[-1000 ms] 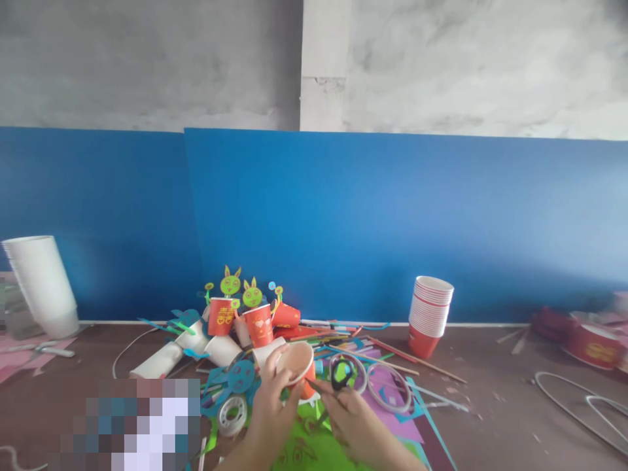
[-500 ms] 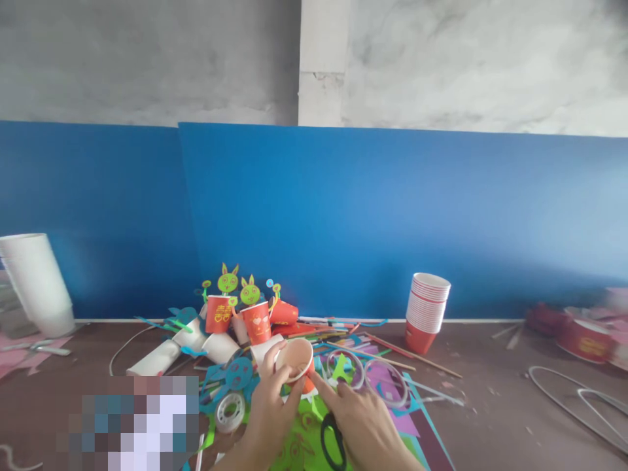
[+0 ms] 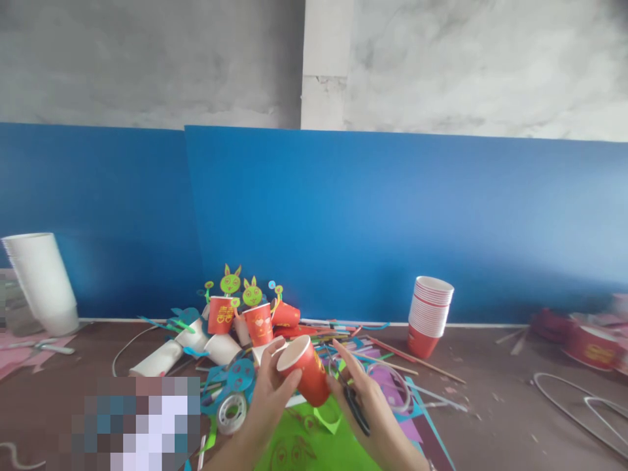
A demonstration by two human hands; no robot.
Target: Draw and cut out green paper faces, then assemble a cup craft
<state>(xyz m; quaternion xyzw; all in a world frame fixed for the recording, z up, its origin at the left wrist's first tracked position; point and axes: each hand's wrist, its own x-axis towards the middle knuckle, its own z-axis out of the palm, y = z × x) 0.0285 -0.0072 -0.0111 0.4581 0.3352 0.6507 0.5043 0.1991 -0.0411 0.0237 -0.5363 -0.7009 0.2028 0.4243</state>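
Note:
My left hand (image 3: 271,387) is wrapped round the rim end of a red paper cup (image 3: 314,378) with yellow print. The cup is tilted, its pale mouth facing up and left and its base toward the lower right. My right hand (image 3: 369,404) is closed on scissors (image 3: 354,407), the black handle lying against the palm. Its fingers are close to the cup's base; whether they touch it I cannot tell. Beneath both hands lies green paper (image 3: 304,445) with drawn faces. Left of my left hand is a roll of clear tape (image 3: 231,413).
Two red cups with green rabbit heads (image 3: 230,282) stand behind the hands. A stack of paper cups (image 3: 432,315) is at right, tall white cups (image 3: 42,281) at far left. Straws and sticks (image 3: 417,360) lie scattered. A blue board (image 3: 314,222) closes off the back.
The cup has turned, so its mouth now points left and its printed side shows. My right hand has risen and come away from the rim, with the scissors lifted in it.

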